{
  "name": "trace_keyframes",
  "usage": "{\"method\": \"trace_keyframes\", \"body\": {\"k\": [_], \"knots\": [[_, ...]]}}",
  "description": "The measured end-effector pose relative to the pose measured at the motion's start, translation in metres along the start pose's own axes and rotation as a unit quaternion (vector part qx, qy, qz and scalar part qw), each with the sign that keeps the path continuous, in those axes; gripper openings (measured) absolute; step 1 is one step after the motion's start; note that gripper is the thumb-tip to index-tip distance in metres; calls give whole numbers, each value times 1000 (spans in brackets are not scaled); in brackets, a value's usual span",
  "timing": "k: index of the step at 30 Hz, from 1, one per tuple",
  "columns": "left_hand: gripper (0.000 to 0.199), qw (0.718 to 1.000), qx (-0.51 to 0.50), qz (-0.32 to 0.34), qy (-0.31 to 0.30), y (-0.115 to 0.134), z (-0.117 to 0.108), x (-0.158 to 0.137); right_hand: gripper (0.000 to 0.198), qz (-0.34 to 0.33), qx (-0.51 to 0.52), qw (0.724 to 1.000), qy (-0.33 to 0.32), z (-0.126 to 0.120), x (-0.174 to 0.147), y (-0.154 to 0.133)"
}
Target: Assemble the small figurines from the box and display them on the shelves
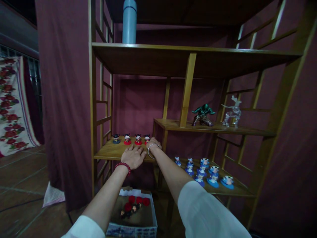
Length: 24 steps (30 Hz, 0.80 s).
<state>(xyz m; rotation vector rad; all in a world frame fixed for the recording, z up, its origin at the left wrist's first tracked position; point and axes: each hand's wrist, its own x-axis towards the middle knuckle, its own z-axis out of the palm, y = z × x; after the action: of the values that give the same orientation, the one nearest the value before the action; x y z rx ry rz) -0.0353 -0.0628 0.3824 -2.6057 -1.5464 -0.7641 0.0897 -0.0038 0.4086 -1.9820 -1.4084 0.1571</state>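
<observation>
- The left hand (133, 158) lies palm down at the near edge of the left shelf (106, 152), its fingers spread; its grip is released, with nothing visible in it.
- The right hand (154, 144) is at the right end of the same shelf, against the rightmost figurine (147, 137), which has a red base and is partly covered by the fingers. Whether this grip is clenched around the figurine or only touching it, I cannot tell.
- Left of that figurine, three more stand upright in a row: two with red bases, the nearer neighbour (138, 138) and the next one (127, 138), then a dark-haired one on a dark blue base (116, 138) at the far left end.
- A red bead bracelet (123, 165) circles the left wrist, a silver bangle (149, 152) the right; both sleeves are white.
- Below the hands, near the viewer, sits an uncovered cardboard box (154, 213) with red pieces (139, 200) and several small dark-haired figures (134, 208) lying inside.
- On the low right shelf stands a group of blue-and-white figurines (213, 177).
- On the raised right shelf, a crouching green figure (203, 114) stands left of a clear deer figure (232, 112).
- A light blue bottle (129, 23) stands on the upper shelf at left.
- A dark curtain (64, 99) hangs left of the shelving.
</observation>
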Motion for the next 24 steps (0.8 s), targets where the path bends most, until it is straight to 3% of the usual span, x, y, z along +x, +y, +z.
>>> {"method": "trace_keyframes", "body": {"k": [17, 24], "knots": [[51, 1000, 20, 5, 2, 1, 0, -1, 42, 30, -14, 999, -44, -3, -1, -3], [51, 999, 46, -3, -10, 1, -1, -1, 40, 19, -35, 999, -28, 3, 1, 0]]}}
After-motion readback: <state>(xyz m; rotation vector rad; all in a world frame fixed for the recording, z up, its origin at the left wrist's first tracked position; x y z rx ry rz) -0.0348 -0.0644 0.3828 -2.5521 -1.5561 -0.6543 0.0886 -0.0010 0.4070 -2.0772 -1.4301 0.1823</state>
